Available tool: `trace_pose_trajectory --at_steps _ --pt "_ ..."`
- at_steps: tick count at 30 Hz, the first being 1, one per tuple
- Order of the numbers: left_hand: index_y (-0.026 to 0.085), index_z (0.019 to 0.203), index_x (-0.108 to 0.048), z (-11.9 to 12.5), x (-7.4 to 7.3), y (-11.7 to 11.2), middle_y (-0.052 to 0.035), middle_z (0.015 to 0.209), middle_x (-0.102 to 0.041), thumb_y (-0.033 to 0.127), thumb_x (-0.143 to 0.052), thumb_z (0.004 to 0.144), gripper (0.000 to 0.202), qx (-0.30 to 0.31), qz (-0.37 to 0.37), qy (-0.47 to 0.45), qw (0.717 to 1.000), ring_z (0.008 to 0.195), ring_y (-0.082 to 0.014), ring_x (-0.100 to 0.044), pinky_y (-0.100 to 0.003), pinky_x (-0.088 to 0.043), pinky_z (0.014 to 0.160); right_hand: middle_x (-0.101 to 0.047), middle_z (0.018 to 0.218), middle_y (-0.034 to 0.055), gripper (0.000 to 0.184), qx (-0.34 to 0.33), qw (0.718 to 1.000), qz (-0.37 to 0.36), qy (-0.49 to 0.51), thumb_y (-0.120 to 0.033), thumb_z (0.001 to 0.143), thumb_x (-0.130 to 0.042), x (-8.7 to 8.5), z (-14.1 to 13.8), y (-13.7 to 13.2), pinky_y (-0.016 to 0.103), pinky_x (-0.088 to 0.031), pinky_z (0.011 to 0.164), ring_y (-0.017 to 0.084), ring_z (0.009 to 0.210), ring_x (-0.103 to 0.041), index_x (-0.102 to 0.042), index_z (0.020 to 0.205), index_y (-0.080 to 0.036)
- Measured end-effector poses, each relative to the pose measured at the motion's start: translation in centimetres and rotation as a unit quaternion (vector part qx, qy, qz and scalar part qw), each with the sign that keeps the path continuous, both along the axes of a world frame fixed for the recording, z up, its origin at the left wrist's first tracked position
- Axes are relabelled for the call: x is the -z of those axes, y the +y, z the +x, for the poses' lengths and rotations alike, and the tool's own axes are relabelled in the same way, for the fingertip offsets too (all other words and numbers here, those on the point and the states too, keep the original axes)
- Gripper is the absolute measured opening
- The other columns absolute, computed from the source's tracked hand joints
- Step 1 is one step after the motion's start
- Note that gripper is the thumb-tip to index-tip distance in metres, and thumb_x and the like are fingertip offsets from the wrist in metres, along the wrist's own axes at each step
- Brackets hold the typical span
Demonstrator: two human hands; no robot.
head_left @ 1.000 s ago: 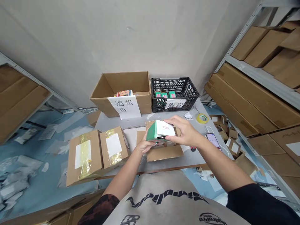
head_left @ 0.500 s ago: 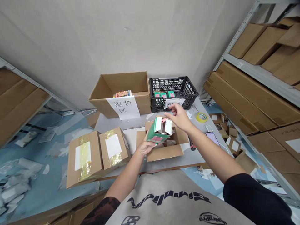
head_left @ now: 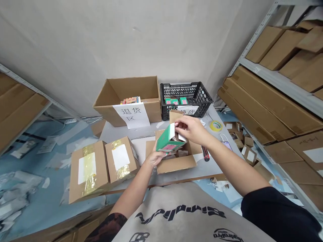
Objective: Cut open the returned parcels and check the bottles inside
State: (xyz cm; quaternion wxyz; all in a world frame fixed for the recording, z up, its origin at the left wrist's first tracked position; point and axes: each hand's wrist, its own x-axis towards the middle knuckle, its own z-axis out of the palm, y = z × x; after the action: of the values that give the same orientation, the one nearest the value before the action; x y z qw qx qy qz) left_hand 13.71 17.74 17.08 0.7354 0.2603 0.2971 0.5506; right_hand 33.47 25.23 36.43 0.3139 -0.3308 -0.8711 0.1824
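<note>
My left hand (head_left: 155, 158) holds a small green carton (head_left: 168, 145) from below, tilted over an open cardboard box (head_left: 176, 164). The carton has white inner flaps and a pink patch on its side. My right hand (head_left: 189, 129) is at the carton's top, its fingers pinching a white flap. Crumpled contents lie inside the open box, partly hidden by the carton. A brown flap (head_left: 175, 116) stands up behind my right hand.
Two taped parcels (head_left: 88, 171) lie left of the open box. At the back stand a large open carton (head_left: 133, 88) and a black plastic crate (head_left: 185, 90) holding green cartons. A box cutter (head_left: 205, 153), tape roll (head_left: 216, 126) and phone (head_left: 226, 145) lie right. Shelves of cartons flank the table.
My right hand has come down from above the carton and now pinches its top flap. The carton has tilted, and a brown flap now stands up behind it.
</note>
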Motion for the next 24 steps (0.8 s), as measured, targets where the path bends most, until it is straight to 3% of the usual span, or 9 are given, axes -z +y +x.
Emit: trace_pose_trajectory --at_steps 4,9,13,16,20,22,24 --pt "0.038 0.131 -0.05 -0.4 0.3 -0.2 -0.0015 0.119 -0.066 0.0 -0.074 0.057 0.086 -0.001 -0.002 -0.016 1.0 0.109 -0.0274 -0.062 -0.048 -0.052 0.091 -0.062 0.084 0.0024 0.01 -0.079 0.996 0.001 0.05 -0.02 0.089 -0.057 -0.4 -0.2 0.8 0.031 -0.043 0.073 0.016 0.079 -0.055 -0.064 0.083 -0.022" --pt "0.037 0.13 -0.049 -1.2 -0.1 -0.6 -0.0021 0.12 -0.066 0.003 -0.075 0.06 0.082 0.006 0.004 -0.013 1.0 0.111 -0.0289 -0.063 -0.059 -0.047 0.097 -0.066 0.092 0.0017 0.005 -0.048 0.988 -0.029 0.141 -0.027 0.089 -0.06 -1.5 -0.8 1.3 0.039 -0.045 0.088 0.019 0.092 -0.059 -0.064 0.086 -0.024" --pt "0.034 0.13 -0.048 -2.3 -0.8 -1.1 -0.0038 0.121 -0.065 0.003 -0.076 0.058 0.083 -0.032 0.012 0.001 0.999 0.113 -0.027 -0.062 -0.055 -0.046 0.1 -0.068 0.093 -0.0001 0.009 -0.052 0.96 -0.092 0.26 -0.037 0.092 -0.057 -3.1 -1.3 1.2 0.042 -0.049 0.087 0.019 0.092 -0.064 -0.058 0.094 -0.028" --pt "0.031 0.129 -0.048 -3.1 -0.7 -1.7 -0.0044 0.115 -0.068 0.005 -0.077 0.058 0.081 -0.079 -0.008 0.022 0.997 0.11 -0.0245 -0.063 -0.048 -0.048 0.099 -0.068 0.089 -0.0016 0.015 -0.046 0.92 -0.094 0.378 -0.044 0.093 -0.055 -5.3 -0.9 1.4 0.042 -0.052 0.08 0.019 0.088 -0.067 -0.052 0.102 -0.032" --pt "0.028 0.12 -0.053 -3.8 0.5 -2.8 -0.0022 0.112 -0.068 0.009 -0.079 0.061 0.068 -0.186 -0.045 0.034 0.981 0.102 -0.0184 -0.065 -0.036 -0.05 0.094 -0.066 0.084 -0.0028 0.009 -0.02 0.874 -0.014 0.486 -0.039 0.093 -0.054 -8.7 1.5 1.7 0.04 -0.054 0.076 0.018 0.08 -0.068 -0.051 0.099 -0.033" --pt "0.027 0.111 -0.055 -4.1 1.3 -3.3 -0.0009 0.111 -0.068 0.013 -0.08 0.063 0.056 -0.246 -0.08 0.042 0.965 0.099 -0.0161 -0.065 -0.031 -0.051 0.09 -0.065 0.078 -0.0039 0.003 -0.023 0.853 0.023 0.521 -0.031 0.094 -0.053 -9.4 2.8 1.5 0.039 -0.054 0.073 0.017 0.074 -0.068 -0.053 0.093 -0.033" --pt "0.026 0.105 -0.055 -4.4 2.1 -3.5 -0.0001 0.107 -0.068 0.018 -0.081 0.065 0.048 -0.311 -0.141 0.06 0.938 0.096 -0.015 -0.066 -0.029 -0.051 0.087 -0.065 0.074 -0.004 0.009 -0.019 0.849 0.012 0.527 -0.026 0.093 -0.054 -8.8 3.7 1.1 0.037 -0.054 0.07 0.017 0.071 -0.068 -0.054 0.09 -0.034"
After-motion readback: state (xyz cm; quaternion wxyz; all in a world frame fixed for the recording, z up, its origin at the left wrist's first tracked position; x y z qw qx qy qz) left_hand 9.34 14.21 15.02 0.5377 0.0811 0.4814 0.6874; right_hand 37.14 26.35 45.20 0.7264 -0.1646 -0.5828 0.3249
